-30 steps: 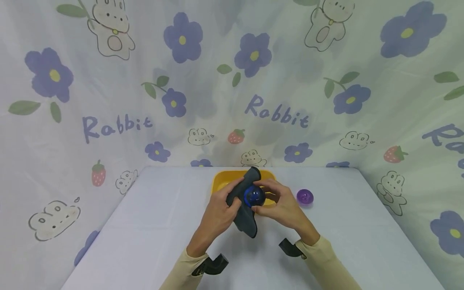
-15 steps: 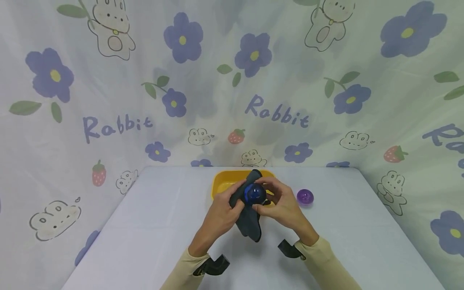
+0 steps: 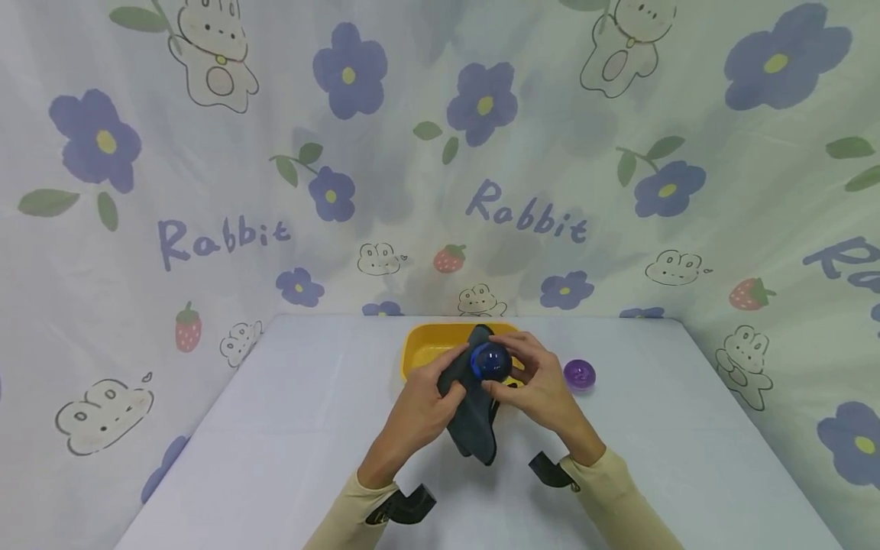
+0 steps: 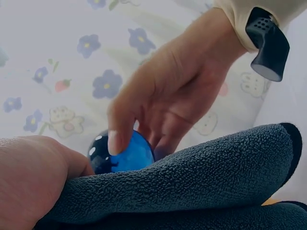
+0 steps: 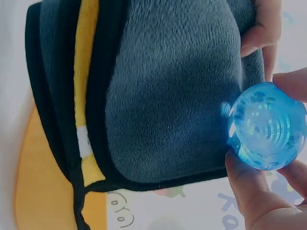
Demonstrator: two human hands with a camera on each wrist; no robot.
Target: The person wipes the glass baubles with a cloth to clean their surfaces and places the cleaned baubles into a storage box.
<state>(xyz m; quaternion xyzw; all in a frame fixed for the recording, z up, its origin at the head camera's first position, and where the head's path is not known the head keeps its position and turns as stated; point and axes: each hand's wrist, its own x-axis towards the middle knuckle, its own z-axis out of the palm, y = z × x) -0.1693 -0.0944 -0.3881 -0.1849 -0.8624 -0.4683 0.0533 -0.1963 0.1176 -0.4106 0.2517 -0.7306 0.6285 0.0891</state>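
Note:
My left hand [image 3: 421,401] grips a folded dark grey towel [image 3: 471,428] with black edging, held up over the table. My right hand [image 3: 539,386] pinches a shiny translucent blue ball [image 3: 493,362] between thumb and fingers, against the towel's right side. Seen from the right wrist, the ball [image 5: 268,126] has ring-like patterns inside and sits right at the fleecy cloth [image 5: 172,96]; a yellow and white strip and a black loop show on the towel. In the left wrist view the towel [image 4: 192,177] covers the ball's lower part.
A yellow plastic basin [image 3: 415,344] stands behind the hands, partly hidden by them. To the right on the white-covered table [image 3: 275,428] lies a small round purple object [image 3: 580,375]. A printed curtain [image 3: 385,168] hangs behind and along both sides.
The towel has swung a little, its lower end shifting right and down. The ball and the right hand's fingers have moved slightly right and up. The basin and purple object stay put.

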